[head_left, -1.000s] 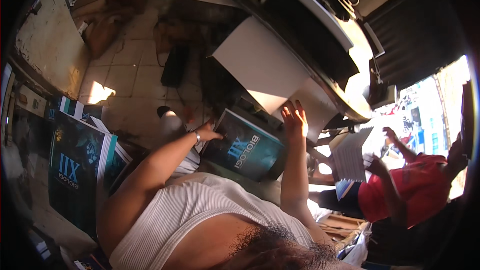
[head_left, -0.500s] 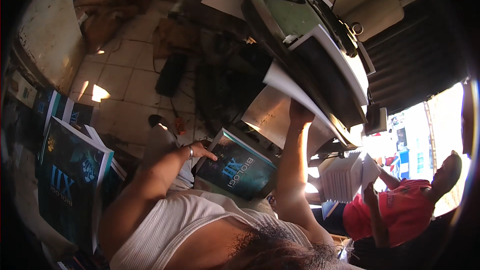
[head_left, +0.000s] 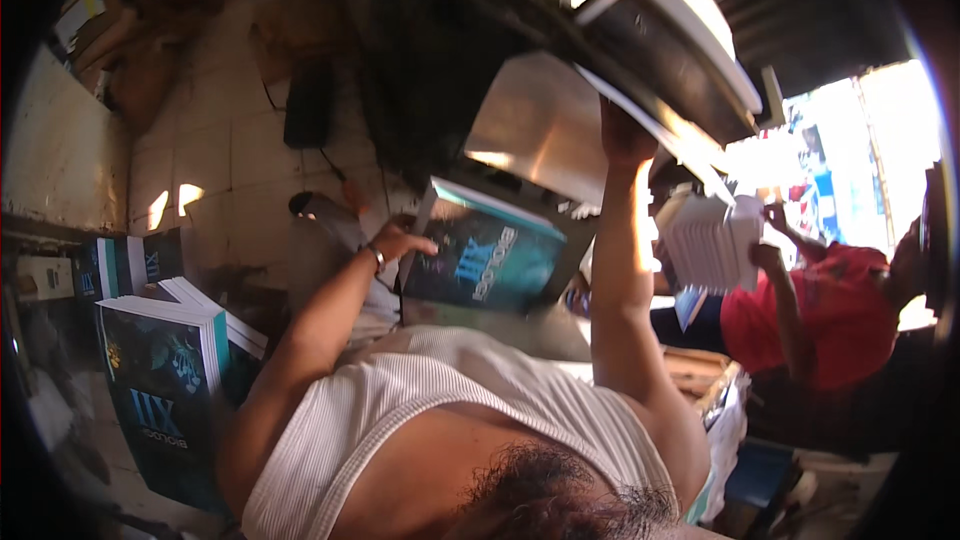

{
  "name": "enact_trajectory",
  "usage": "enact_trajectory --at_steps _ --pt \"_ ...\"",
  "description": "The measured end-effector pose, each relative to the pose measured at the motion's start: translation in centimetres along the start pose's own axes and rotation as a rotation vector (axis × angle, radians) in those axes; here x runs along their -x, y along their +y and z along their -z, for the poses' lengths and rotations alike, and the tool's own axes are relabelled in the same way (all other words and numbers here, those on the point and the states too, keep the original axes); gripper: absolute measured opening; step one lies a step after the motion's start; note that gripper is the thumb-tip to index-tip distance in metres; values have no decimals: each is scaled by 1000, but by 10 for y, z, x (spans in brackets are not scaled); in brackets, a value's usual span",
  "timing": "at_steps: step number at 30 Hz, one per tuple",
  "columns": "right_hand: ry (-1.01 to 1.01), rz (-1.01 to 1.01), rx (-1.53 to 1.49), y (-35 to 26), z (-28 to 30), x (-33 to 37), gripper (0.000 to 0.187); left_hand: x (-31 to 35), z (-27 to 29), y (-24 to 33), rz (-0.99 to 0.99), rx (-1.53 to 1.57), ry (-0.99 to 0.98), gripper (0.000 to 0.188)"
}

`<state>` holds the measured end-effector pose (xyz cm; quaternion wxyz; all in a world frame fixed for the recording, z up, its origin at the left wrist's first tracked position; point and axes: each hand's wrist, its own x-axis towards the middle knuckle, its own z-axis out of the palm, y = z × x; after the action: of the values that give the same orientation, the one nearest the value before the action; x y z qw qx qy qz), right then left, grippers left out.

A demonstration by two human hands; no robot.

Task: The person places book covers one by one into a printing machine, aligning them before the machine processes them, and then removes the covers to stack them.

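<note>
My left hand (head_left: 405,239) grips the left edge of a dark teal softcover book (head_left: 485,252), with the thumb over its cover. The book lies tilted in front of my body, close to a bare metal plate (head_left: 535,115). Stretched up and forward, my right hand (head_left: 627,135) is in shadow at the edge of a white sheet (head_left: 655,125), beneath the dark edge of a machine (head_left: 680,45). Its fingers are hidden there, so their grip does not show.
At my left stand a thick stack of matching books (head_left: 160,390) and more books (head_left: 125,265) behind it. On the right, a person in a red shirt (head_left: 830,310) holds a stack of white pages (head_left: 710,245). A dark object (head_left: 308,105) lies on the tiled floor.
My view has shifted, so the machine sits higher in the picture. The curled white sheet by my right hand now appears as a narrow edge. My left hand stays on the book.
</note>
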<state>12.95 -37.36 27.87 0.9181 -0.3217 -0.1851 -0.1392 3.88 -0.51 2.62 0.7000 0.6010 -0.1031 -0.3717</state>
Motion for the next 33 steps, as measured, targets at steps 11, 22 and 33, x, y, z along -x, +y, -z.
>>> enact_trajectory --at_steps 11,22,33 --pt "760 39 149 -17 116 129 35 27 62 63 221 -112 81 41" --pt "1495 -212 204 3 134 357 22 39 131 29 270 -35 174 29" --pt "460 -742 871 126 33 298 105 26 159 5 324 -2 177 28"
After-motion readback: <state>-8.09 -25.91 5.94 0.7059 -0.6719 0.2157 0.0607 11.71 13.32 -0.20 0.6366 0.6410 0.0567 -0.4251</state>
